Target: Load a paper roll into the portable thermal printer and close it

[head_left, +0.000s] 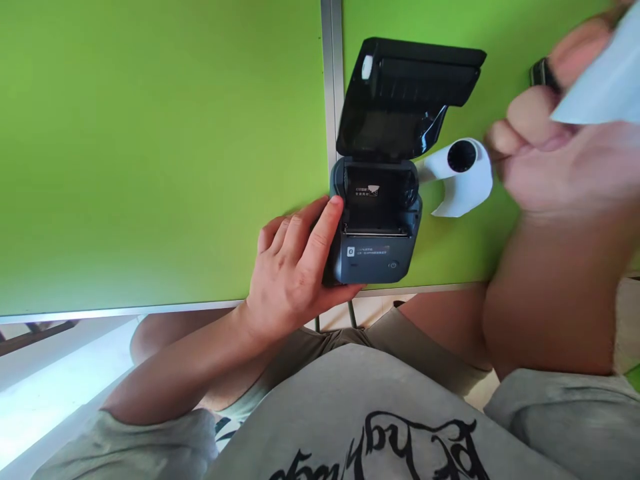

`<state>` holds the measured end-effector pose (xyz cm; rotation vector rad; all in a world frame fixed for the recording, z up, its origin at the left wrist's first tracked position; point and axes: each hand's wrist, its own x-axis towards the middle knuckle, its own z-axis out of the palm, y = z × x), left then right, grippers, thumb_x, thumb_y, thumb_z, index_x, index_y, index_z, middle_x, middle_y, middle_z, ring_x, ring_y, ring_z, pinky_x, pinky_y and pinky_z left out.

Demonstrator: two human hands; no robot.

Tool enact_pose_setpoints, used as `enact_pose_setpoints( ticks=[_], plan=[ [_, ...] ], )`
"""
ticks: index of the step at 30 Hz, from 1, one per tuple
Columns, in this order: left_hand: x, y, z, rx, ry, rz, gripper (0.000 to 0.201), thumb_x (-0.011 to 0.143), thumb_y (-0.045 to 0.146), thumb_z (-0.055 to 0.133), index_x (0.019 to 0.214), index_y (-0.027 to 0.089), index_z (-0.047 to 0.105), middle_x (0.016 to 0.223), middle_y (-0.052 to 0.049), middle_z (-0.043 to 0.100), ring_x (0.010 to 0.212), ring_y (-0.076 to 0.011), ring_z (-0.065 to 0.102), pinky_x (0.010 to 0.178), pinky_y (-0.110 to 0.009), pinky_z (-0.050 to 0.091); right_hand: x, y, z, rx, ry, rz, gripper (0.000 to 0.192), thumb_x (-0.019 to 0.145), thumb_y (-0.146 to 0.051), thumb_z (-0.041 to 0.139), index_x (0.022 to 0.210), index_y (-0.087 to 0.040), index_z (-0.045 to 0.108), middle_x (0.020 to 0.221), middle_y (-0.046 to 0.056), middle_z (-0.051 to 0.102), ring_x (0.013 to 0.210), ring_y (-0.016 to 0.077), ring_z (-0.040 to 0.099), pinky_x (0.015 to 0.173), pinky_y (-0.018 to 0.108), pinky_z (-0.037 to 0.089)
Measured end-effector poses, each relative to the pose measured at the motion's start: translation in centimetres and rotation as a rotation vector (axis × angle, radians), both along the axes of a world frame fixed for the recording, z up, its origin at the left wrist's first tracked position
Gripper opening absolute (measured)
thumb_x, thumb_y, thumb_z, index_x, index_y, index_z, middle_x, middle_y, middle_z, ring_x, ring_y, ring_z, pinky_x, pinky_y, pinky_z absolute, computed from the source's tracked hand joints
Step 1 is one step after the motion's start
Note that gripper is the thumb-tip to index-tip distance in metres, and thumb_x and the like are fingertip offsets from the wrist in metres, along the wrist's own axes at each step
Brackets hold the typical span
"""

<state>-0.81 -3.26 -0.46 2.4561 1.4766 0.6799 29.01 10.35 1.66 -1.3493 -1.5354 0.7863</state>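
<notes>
A dark grey label printer (377,260) rests on the green table near its front edge. Its black lid (400,100) is swung up, and the paper bay shows no roll inside. My left hand (295,267) grips the printer's left side, with the thumb below and a finger at the bay's rim. Just right of the printer stands a white label roll (477,183) with a black core, its loose end curling out. At the upper right, my right hand (555,147) is blurred, its fingers curled around white paper (610,80). A small dark object (540,73) shows at its fingertips.
The green tabletop (150,153) spreads to the left, split by a metal seam (333,73) that runs behind the printer. A pale metal strip (125,312) edges the table's front. My legs and grey shirt (350,407) are below it.
</notes>
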Motion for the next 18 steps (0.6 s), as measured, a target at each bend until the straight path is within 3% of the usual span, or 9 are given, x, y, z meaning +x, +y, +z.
enact_pose_setpoints(
  ticks=[3, 5, 7, 11, 15, 18],
  plan=[
    [0.0, 0.1, -0.1, 0.002, -0.003, -0.011, 0.097, 0.090, 0.068, 0.063, 0.157, 0.006, 0.032, 0.141, -0.022, 0.062, 0.119, -0.0304, 0.063, 0.104, -0.039, 0.042, -0.7, 1.5, -2.9, -0.021, 0.289, -0.178, 0.027, 0.094, -0.046, 0.043, 0.089, -0.019, 0.049, 0.070, -0.003, 0.046, 0.050, 0.0042, 0.040, 0.042, 0.021, 0.022],
    [0.0, 0.1, -0.1, -0.002, -0.005, -0.019, 0.098, 0.090, 0.068, 0.063, 0.158, 0.006, 0.031, 0.142, -0.022, 0.061, 0.120, -0.0308, 0.063, 0.105, -0.040, 0.041, -1.3, 1.9, -4.5, 0.041, 0.352, -0.248, 0.020, 0.086, -0.040, 0.049, 0.090, -0.021, 0.045, 0.068, -0.006, 0.040, 0.045, 0.0027, 0.026, 0.038, 0.020, 0.011],
    [0.0, 0.1, -0.1, -0.005, -0.004, -0.014, 0.101, 0.089, 0.069, 0.064, 0.160, 0.007, 0.029, 0.142, -0.022, 0.061, 0.121, -0.0310, 0.063, 0.105, -0.040, 0.041, -1.9, 1.8, -5.3, 0.147, 0.305, -0.264, 0.024, 0.081, -0.036, 0.057, 0.094, -0.022, 0.044, 0.072, -0.007, 0.044, 0.049, 0.0021, 0.028, 0.040, 0.017, 0.013],
    [0.0, 0.1, -0.1, 0.000, -0.004, -0.006, 0.100, 0.090, 0.070, 0.061, 0.161, 0.008, 0.026, 0.142, -0.021, 0.061, 0.121, -0.0304, 0.063, 0.105, -0.039, 0.041, -2.5, 0.9, -4.5, 0.270, 0.105, -0.204, 0.028, 0.075, -0.026, 0.071, 0.082, -0.020, 0.044, 0.071, -0.006, 0.048, 0.063, 0.0017, 0.042, 0.056, 0.018, 0.031],
    [0.0, 0.1, -0.1, 0.004, -0.002, -0.014, 0.102, 0.090, 0.072, 0.061, 0.161, 0.008, 0.026, 0.142, -0.021, 0.061, 0.122, -0.0305, 0.062, 0.104, -0.039, 0.041, -2.3, 0.4, -3.0, 0.248, -0.161, -0.126, 0.024, 0.080, -0.028, 0.070, 0.081, -0.018, 0.049, 0.070, -0.005, 0.043, 0.067, 0.0037, 0.037, 0.068, 0.025, 0.029],
    [0.0, 0.1, -0.2, 0.000, -0.001, -0.012, 0.103, 0.090, 0.073, 0.060, 0.162, 0.008, 0.024, 0.143, -0.021, 0.060, 0.122, -0.0306, 0.062, 0.105, -0.039, 0.041, -1.9, 0.5, -2.5, 0.202, -0.277, -0.127, 0.034, 0.075, -0.040, 0.073, 0.089, -0.015, 0.055, 0.080, -0.001, 0.045, 0.076, 0.0070, 0.042, 0.079, 0.029, 0.033]
  ],
)
